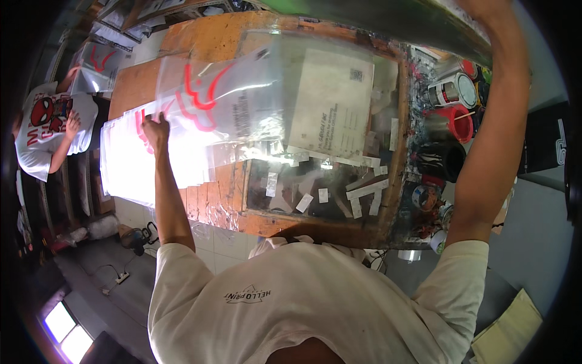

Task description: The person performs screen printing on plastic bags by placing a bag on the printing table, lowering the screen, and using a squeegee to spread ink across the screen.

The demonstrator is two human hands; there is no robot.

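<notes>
My left hand (156,128) is closed at the near left corner of a clear plastic bag (236,91) with red curved print and small dark lettering. That bag stretches right across the table toward a pale printed sheet (330,100) under a clear film. Below the hand lies a bright stack of plastic bags (136,167), washed out by glare, with red print showing. At the top right my right hand (485,9), partly cut off, is at the edge of a raised screen-printing frame (364,15) with a green surface. Its fingers are mostly hidden.
A wooden table (212,203) carries a dark glass panel with several tape scraps (364,189). Along its right side stand paint cans (451,91), a red pot (454,121) with a stick and a dark container (451,159). At far left another person (57,124) handles a printed plastic bag (97,67).
</notes>
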